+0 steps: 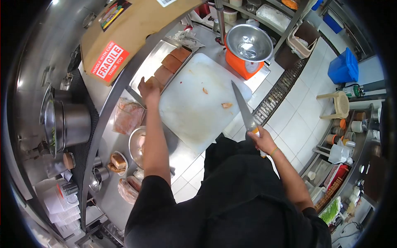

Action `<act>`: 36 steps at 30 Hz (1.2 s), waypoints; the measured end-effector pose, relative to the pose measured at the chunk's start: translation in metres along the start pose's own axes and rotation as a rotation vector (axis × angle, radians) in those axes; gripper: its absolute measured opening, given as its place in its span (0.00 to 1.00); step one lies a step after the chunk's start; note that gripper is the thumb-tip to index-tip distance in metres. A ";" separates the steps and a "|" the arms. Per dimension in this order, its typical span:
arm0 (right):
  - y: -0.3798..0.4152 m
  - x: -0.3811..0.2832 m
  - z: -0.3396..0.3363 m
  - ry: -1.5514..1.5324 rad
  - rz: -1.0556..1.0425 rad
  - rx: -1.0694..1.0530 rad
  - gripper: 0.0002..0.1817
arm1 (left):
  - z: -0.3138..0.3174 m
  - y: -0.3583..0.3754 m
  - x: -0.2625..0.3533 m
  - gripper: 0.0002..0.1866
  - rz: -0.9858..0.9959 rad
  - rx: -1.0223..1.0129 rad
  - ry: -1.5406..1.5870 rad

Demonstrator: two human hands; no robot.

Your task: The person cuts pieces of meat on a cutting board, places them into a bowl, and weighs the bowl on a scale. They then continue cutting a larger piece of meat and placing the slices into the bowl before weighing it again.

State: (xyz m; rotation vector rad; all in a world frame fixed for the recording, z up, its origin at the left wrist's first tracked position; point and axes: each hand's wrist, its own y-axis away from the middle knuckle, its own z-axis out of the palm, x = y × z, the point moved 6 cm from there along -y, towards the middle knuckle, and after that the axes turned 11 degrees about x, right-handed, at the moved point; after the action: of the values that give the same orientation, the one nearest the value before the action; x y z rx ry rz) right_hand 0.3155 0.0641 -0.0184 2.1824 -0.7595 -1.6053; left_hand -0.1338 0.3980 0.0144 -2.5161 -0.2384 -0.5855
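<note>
My left hand (pixel 149 91) reaches into a shallow metal tray (pixel 144 65), its fingers curled at the nearest of several brownish-pink blocks that look like meat or fish portions (pixel 164 75). The blocks lie in a row along the tray's right side. In my right hand (pixel 263 141) is a large kitchen knife (pixel 244 105), gripped by its white and yellow handle. Its blade points up and away, over the right edge of a white cutting board (pixel 186 120). A few small orange-brown scraps (pixel 226 105) are on the board.
Behind the board, a steel bowl (pixel 249 42) sits on an orange scale (pixel 244 66). Left of the board are a bagged piece of meat (pixel 128 115), a metal bowl (pixel 135 145) and a small dish of meat pieces (pixel 118 163). A cardboard box (pixel 138 25) overhangs the tray.
</note>
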 end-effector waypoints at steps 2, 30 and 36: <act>-0.007 0.003 0.011 0.002 -0.012 -0.039 0.20 | 0.006 0.041 0.051 0.36 0.161 -0.011 0.182; 0.094 -0.163 0.174 0.411 -0.631 -0.867 0.18 | -0.249 0.190 0.012 0.11 -0.397 0.714 0.138; 0.075 -0.159 0.183 0.504 -0.737 -0.730 0.17 | -0.239 0.196 -0.108 0.29 -0.477 0.483 0.014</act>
State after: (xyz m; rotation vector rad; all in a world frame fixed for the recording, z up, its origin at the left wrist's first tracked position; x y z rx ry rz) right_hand 0.0890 0.1068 0.0887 2.1908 0.7461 -1.1823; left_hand -0.2602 0.0990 0.0554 -1.9856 -0.8784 -0.6338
